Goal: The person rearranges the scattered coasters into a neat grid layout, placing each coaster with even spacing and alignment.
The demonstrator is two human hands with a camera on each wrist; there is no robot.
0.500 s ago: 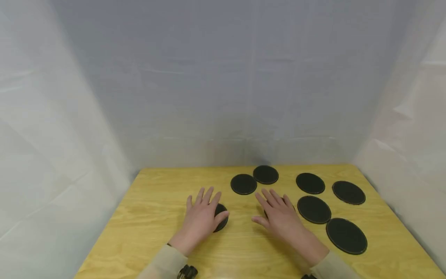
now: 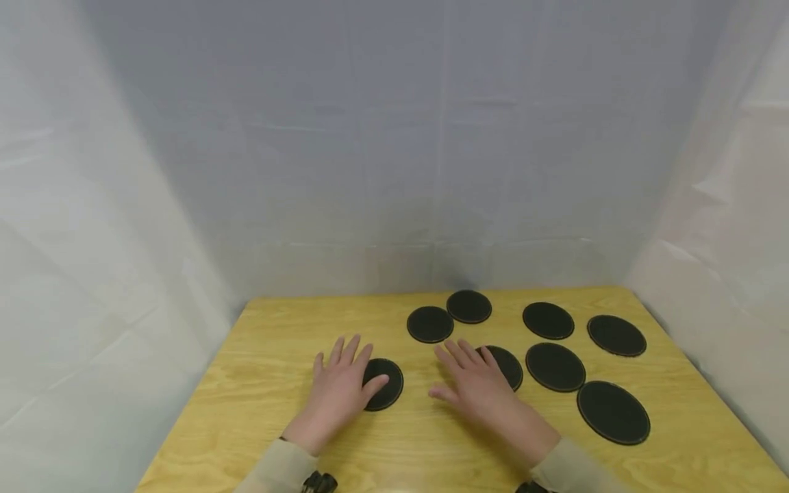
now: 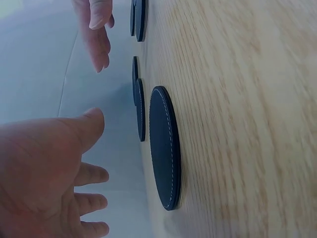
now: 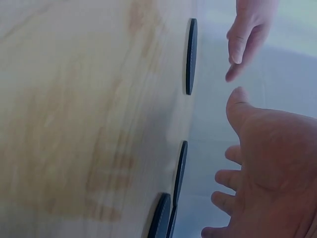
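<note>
The wooden desk (image 2: 259,383) stood inside pale sheeted walls (image 2: 394,157) and carried eight flat, round black coasters. Being discs, they had no long axis and pointed no way; each lay face up, flat on the desk.

The left hand (image 2: 337,394) hovered palm down, its grip wide with fingers straight and spread, holding nothing; the wrist view showed it raised clear of the desk. Its thumb lay over the near-left coaster (image 2: 385,383).

The right hand (image 2: 477,389) was likewise flat, grip wide and unfilled, its fingers partly covering the middle coaster (image 2: 508,365).

Two coasters (image 2: 430,324) sat just beyond the hands, nearly touching. Four more (image 2: 613,412) lay at the right, apart.
</note>
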